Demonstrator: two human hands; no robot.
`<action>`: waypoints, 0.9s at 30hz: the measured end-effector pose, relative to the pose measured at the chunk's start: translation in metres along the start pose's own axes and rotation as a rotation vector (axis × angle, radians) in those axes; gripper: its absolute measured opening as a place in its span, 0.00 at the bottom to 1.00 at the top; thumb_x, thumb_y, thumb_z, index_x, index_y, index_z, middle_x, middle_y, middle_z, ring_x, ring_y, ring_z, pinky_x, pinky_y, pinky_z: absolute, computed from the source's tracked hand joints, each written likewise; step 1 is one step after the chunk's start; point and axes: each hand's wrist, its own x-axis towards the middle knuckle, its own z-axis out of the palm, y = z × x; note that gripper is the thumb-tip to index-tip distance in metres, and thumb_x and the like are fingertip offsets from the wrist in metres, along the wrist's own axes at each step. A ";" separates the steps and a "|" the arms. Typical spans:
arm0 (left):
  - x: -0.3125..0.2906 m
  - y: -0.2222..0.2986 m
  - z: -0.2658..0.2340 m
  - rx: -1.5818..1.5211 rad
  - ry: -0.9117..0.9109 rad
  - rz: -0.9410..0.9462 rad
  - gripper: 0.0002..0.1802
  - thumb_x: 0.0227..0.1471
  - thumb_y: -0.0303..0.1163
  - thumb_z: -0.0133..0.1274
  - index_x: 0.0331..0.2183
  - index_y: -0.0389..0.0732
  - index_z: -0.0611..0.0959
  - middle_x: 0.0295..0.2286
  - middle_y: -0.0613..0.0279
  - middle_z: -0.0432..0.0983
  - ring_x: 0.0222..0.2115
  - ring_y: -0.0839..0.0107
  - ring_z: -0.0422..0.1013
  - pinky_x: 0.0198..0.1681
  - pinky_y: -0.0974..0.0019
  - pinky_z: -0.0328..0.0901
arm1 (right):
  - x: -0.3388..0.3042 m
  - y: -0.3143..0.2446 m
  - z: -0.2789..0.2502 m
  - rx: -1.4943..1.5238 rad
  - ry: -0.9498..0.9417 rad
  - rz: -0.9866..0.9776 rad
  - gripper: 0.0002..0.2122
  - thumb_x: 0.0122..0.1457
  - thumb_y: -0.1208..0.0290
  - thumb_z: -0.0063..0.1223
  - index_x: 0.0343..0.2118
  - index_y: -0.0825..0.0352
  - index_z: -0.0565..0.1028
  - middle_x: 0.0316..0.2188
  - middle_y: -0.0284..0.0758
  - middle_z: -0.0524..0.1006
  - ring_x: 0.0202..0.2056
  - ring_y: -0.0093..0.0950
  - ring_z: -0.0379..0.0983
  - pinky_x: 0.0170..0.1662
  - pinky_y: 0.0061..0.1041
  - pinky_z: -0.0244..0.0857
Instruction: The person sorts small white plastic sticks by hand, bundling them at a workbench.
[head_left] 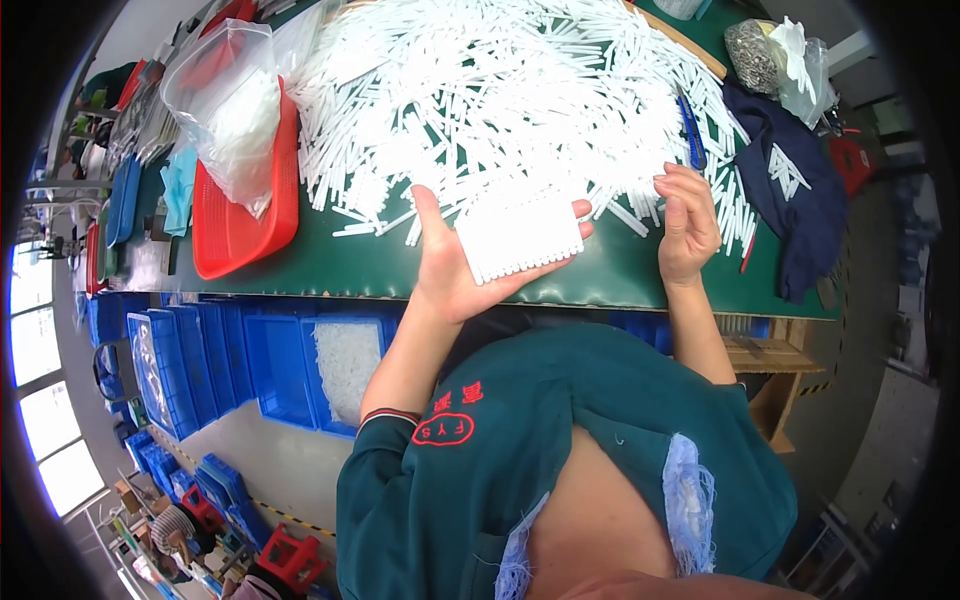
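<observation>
My left hand (445, 265) supports a flat row of white plastic tubes (518, 237) lying side by side, their ends showing along the near edge. Its thumb points up and apart, and fingertips show beyond the row's far right side. To the right, my right hand (688, 225) is raised over the table's front part, fingers loosely bent and nothing visible in them. A large pile of loose white tubes (470, 100) spreads behind both hands. Just beyond my right hand a blue cutter knife (691, 130) lies on the pile.
On the green table (370, 270), a red basket (245, 235) at left holds a clear bag of white pieces (240, 140). Dark blue cloth (800, 210) lies at the right, below a bag of small grey pieces (750, 55). Blue crates (190, 370) stand under the table's left edge.
</observation>
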 end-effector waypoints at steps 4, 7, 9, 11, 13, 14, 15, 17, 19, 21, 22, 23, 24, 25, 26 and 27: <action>0.001 0.000 0.000 -0.006 -0.003 -0.006 0.67 0.33 0.81 0.29 0.59 0.35 0.42 0.58 0.33 0.35 0.59 0.38 0.38 0.60 0.46 0.39 | 0.000 0.001 0.000 0.006 0.000 0.000 0.05 0.55 0.77 0.48 0.28 0.71 0.76 0.30 0.38 0.76 0.39 0.35 0.71 0.44 0.30 0.63; 0.002 -0.001 0.007 0.076 0.063 0.012 0.68 0.31 0.82 0.24 0.58 0.32 0.48 0.57 0.33 0.44 0.58 0.40 0.45 0.60 0.49 0.44 | 0.000 0.002 0.000 0.001 0.000 -0.006 0.05 0.55 0.78 0.48 0.28 0.71 0.76 0.30 0.38 0.76 0.39 0.35 0.71 0.44 0.30 0.63; 0.002 0.000 0.006 0.077 0.066 0.010 0.69 0.30 0.82 0.23 0.58 0.32 0.48 0.56 0.33 0.44 0.57 0.40 0.45 0.59 0.48 0.45 | -0.001 0.002 0.000 -0.003 0.001 -0.008 0.05 0.55 0.78 0.48 0.28 0.71 0.75 0.30 0.38 0.76 0.39 0.35 0.71 0.44 0.30 0.63; 0.002 0.001 0.003 0.077 0.071 0.010 0.69 0.30 0.83 0.23 0.58 0.31 0.48 0.56 0.33 0.44 0.57 0.40 0.45 0.59 0.48 0.45 | -0.001 0.002 0.000 0.000 0.003 -0.009 0.05 0.55 0.78 0.48 0.28 0.72 0.75 0.30 0.38 0.76 0.39 0.36 0.71 0.44 0.30 0.63; 0.001 0.001 0.000 -0.046 -0.010 -0.008 0.67 0.33 0.81 0.29 0.59 0.35 0.42 0.58 0.33 0.36 0.59 0.38 0.38 0.60 0.45 0.39 | 0.000 0.002 0.000 0.006 0.003 -0.015 0.05 0.55 0.78 0.48 0.28 0.72 0.75 0.30 0.38 0.76 0.39 0.36 0.71 0.44 0.30 0.63; 0.001 0.001 0.001 -0.045 -0.008 -0.004 0.67 0.33 0.81 0.29 0.59 0.35 0.42 0.58 0.33 0.36 0.59 0.38 0.38 0.60 0.45 0.39 | 0.000 0.002 0.000 0.007 0.005 -0.022 0.05 0.55 0.78 0.48 0.28 0.72 0.75 0.30 0.38 0.76 0.39 0.36 0.71 0.44 0.30 0.63; 0.001 0.001 0.002 0.006 0.024 0.002 0.68 0.31 0.82 0.26 0.59 0.33 0.45 0.57 0.33 0.40 0.58 0.39 0.42 0.60 0.47 0.43 | -0.001 0.002 0.000 0.010 0.002 -0.009 0.05 0.55 0.78 0.48 0.28 0.72 0.75 0.30 0.38 0.76 0.39 0.36 0.71 0.44 0.30 0.63; 0.002 0.001 0.004 0.058 0.057 0.011 0.70 0.30 0.83 0.22 0.58 0.30 0.48 0.56 0.33 0.45 0.57 0.41 0.46 0.59 0.48 0.46 | 0.000 0.001 0.000 0.008 0.004 -0.011 0.05 0.55 0.78 0.48 0.29 0.72 0.75 0.30 0.38 0.76 0.39 0.36 0.71 0.44 0.30 0.63; 0.002 0.001 0.004 0.061 0.050 0.005 0.70 0.30 0.83 0.22 0.58 0.30 0.48 0.56 0.33 0.45 0.57 0.40 0.46 0.59 0.48 0.46 | 0.000 0.001 0.000 0.003 0.006 -0.012 0.05 0.55 0.78 0.48 0.29 0.72 0.75 0.30 0.38 0.76 0.39 0.36 0.71 0.44 0.30 0.63; 0.003 0.001 0.002 0.061 0.044 0.006 0.70 0.30 0.83 0.22 0.58 0.30 0.48 0.56 0.33 0.45 0.57 0.40 0.46 0.59 0.48 0.46 | -0.001 0.001 0.000 0.003 0.005 -0.004 0.05 0.55 0.78 0.48 0.29 0.71 0.75 0.30 0.38 0.76 0.39 0.36 0.71 0.45 0.30 0.63; 0.003 0.001 0.002 0.060 0.037 0.007 0.70 0.30 0.83 0.21 0.58 0.30 0.48 0.56 0.33 0.45 0.57 0.40 0.46 0.59 0.48 0.46 | 0.000 0.000 0.000 0.003 0.005 -0.004 0.05 0.55 0.78 0.48 0.29 0.71 0.75 0.30 0.38 0.76 0.39 0.36 0.71 0.45 0.30 0.63; 0.002 0.001 0.002 0.060 0.037 0.006 0.70 0.30 0.83 0.21 0.58 0.30 0.48 0.56 0.33 0.45 0.57 0.40 0.46 0.59 0.48 0.46 | 0.000 0.000 0.000 0.003 0.001 -0.004 0.05 0.55 0.78 0.48 0.29 0.71 0.75 0.30 0.38 0.76 0.39 0.35 0.71 0.45 0.30 0.63; 0.002 0.001 0.003 0.073 0.046 0.006 0.70 0.30 0.83 0.21 0.58 0.30 0.48 0.56 0.33 0.45 0.57 0.40 0.46 0.59 0.48 0.46 | 0.000 0.000 -0.001 0.003 -0.002 -0.004 0.04 0.55 0.78 0.48 0.29 0.71 0.75 0.30 0.38 0.76 0.39 0.35 0.71 0.45 0.30 0.63; 0.002 0.001 0.004 0.086 0.055 0.005 0.70 0.30 0.83 0.21 0.58 0.30 0.48 0.56 0.33 0.45 0.57 0.40 0.46 0.58 0.48 0.46 | 0.000 0.000 -0.001 0.001 -0.001 -0.004 0.04 0.55 0.78 0.48 0.29 0.71 0.75 0.30 0.38 0.76 0.39 0.35 0.71 0.45 0.30 0.63; 0.002 0.001 0.004 0.086 0.054 0.004 0.70 0.30 0.83 0.21 0.58 0.30 0.48 0.56 0.33 0.45 0.57 0.40 0.46 0.58 0.48 0.46 | -0.001 0.000 -0.001 0.007 -0.002 0.003 0.04 0.55 0.78 0.48 0.29 0.71 0.75 0.31 0.38 0.76 0.39 0.35 0.71 0.45 0.30 0.63; 0.002 0.001 0.003 0.076 0.053 0.003 0.70 0.30 0.83 0.21 0.58 0.30 0.48 0.56 0.33 0.45 0.57 0.40 0.46 0.58 0.48 0.47 | -0.001 0.000 0.000 0.014 -0.004 0.008 0.04 0.55 0.78 0.48 0.29 0.71 0.75 0.31 0.38 0.76 0.39 0.35 0.71 0.45 0.30 0.63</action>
